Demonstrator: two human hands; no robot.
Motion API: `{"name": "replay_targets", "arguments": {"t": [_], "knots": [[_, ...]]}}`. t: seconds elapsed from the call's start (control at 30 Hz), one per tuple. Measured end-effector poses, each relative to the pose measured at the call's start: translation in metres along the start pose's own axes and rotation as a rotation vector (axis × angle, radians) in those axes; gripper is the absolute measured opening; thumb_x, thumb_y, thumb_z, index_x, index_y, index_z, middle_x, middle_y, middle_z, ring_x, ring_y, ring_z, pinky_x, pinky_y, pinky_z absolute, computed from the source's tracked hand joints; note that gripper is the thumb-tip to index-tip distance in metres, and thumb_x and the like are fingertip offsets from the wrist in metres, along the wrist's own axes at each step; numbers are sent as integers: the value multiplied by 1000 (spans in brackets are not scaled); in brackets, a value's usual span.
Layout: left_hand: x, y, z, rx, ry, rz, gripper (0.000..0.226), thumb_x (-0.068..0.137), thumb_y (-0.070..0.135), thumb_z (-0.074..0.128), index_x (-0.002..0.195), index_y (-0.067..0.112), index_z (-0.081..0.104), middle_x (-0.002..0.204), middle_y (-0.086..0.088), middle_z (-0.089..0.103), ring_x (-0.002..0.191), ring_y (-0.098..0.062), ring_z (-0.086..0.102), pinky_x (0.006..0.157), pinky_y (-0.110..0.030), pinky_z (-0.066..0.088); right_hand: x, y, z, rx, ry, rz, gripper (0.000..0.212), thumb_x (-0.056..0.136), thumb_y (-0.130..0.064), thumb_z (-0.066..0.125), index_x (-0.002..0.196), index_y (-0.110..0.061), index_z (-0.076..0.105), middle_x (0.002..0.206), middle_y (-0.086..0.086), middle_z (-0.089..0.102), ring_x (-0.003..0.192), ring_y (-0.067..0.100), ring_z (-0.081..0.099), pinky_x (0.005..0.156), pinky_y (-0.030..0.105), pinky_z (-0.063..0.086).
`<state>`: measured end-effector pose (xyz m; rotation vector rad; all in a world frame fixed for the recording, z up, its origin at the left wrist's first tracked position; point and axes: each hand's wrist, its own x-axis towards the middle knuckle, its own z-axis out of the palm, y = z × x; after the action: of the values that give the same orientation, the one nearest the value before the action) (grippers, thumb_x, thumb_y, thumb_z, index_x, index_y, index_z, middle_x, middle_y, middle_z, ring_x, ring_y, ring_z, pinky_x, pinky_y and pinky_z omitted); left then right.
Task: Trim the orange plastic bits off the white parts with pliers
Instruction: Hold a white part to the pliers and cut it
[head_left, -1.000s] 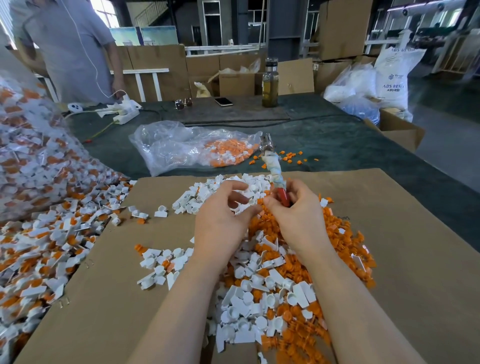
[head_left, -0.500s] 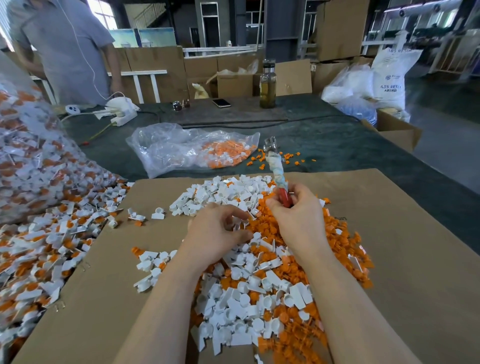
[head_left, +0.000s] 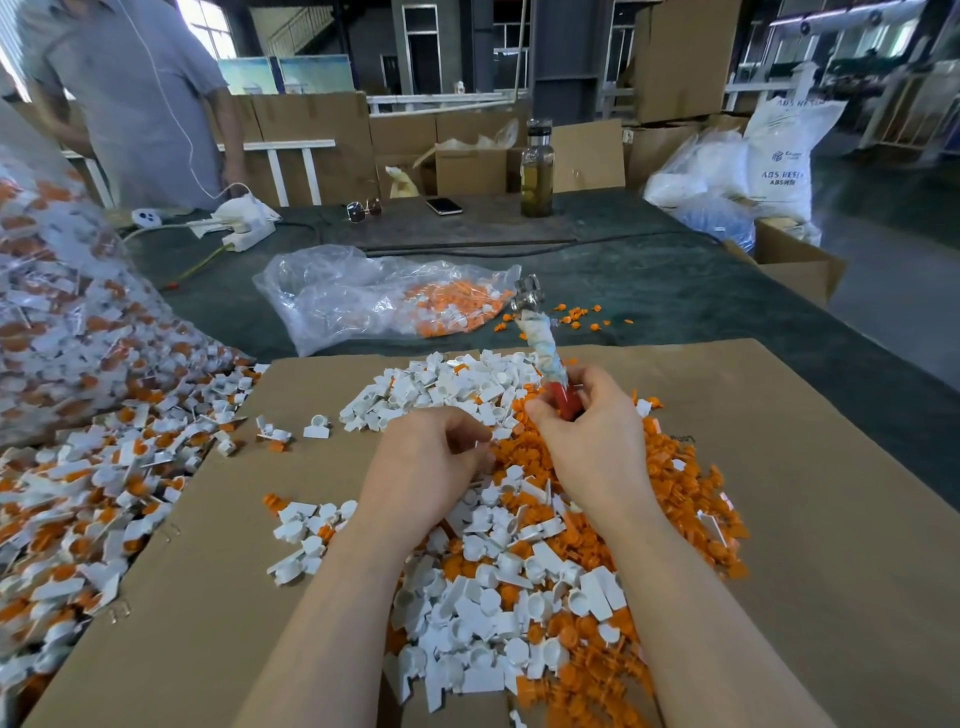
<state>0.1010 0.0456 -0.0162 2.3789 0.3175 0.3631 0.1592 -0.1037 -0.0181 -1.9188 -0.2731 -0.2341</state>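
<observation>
Orange and white plastic lies heaped at the centre of the frame on a sheet of cardboard (head_left: 779, 519), and both bare forearms reach up from the bottom edge into the heap. The left hand (head_left: 426, 467) sits just left of centre, knuckles up, fingers curled down onto the pile; its grip seems to pinch a small piece at the fingertips, though what it is cannot be told. The right hand (head_left: 597, 447) sits just right of centre, its grip clenched round the red handle of the pliers (head_left: 540, 343). One pair of pliers shows: its taped shaft slants up and slightly left from the fist, and the metal head ends above the cardboard's far edge, over the dark green counter (head_left: 675, 291).

The white parts (head_left: 493, 613) are too many to count; they spread in one patch above the hands and another below, between the forearms. The orange bits (head_left: 691, 499) lie thickest under and right of the right hand. A few lie loose on the counter near the plier head.

One clear bag (head_left: 363, 296) holding orange pieces lies above centre. A second, larger bag of untrimmed parts (head_left: 52, 322) fills the left edge. One bottle (head_left: 537, 166), one phone (head_left: 444, 206) and one pair of sunglasses (head_left: 363, 210) sit at upper centre. One person in a grey shirt (head_left: 135, 93) stands at upper left.
</observation>
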Motion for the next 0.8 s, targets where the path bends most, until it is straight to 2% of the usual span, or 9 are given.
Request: {"name": "replay_targets", "arguments": {"t": [0.13, 0.2, 0.3, 0.37, 0.57, 0.67, 0.8], "knots": [[0, 4, 1, -113, 97, -76, 11, 83, 27, 78, 83, 34, 69, 80, 15, 67, 70, 2, 61, 57, -13, 40, -1, -2, 0, 5, 11, -12, 32, 87, -25, 71, 116, -25, 58, 91, -19, 61, 83, -7, 58, 63, 5, 42], [0, 7, 2, -180, 143, -102, 10, 84, 28, 76, 87, 34, 68, 80, 15, 67, 69, 2, 62, 58, -16, 41, -1, -3, 0, 17, 22, -18, 29, 87, -24, 71, 113, -26, 58, 89, -21, 60, 80, -10, 58, 60, 2, 42], [0, 13, 2, -315, 180, -136, 14, 87, 29, 75, 97, 36, 68, 79, 17, 68, 72, 7, 64, 63, -16, 44, -2, -4, 0, 35, 24, -24, 27, 86, -25, 71, 110, -27, 58, 89, -20, 61, 80, -13, 58, 61, -1, 42], [0, 16, 3, -401, 210, -168, 9, 85, 30, 77, 90, 33, 70, 77, 17, 70, 71, 11, 64, 64, -15, 45, -2, -5, -1, 63, 26, -33, 26, 86, -24, 72, 108, -25, 59, 89, -18, 63, 84, -13, 57, 63, -1, 42], [-4, 23, 1, -814, 158, -282, 10, 82, 18, 81, 82, 14, 71, 73, 0, 77, 73, -13, 75, 64, -22, 55, -5, -10, 0, 172, 31, -66, 28, 84, -20, 74, 108, -23, 60, 90, -10, 68, 83, -8, 62, 70, 2, 46], [-5, 26, 0, -894, 118, -299, 7, 82, 11, 79, 80, 10, 72, 76, -7, 77, 75, -19, 76, 61, -21, 57, -6, -12, 0, 186, 26, -89, 29, 84, -19, 75, 108, -24, 60, 91, -11, 68, 84, -7, 62, 71, 3, 47], [-5, 29, 1, -915, 116, -306, 6, 81, 8, 78, 84, 7, 73, 77, -9, 77, 75, -22, 76, 69, -27, 59, -8, -13, 1, 155, 34, -118, 31, 84, -21, 75, 108, -28, 57, 95, -14, 66, 90, -10, 60, 72, 1, 45]]}}
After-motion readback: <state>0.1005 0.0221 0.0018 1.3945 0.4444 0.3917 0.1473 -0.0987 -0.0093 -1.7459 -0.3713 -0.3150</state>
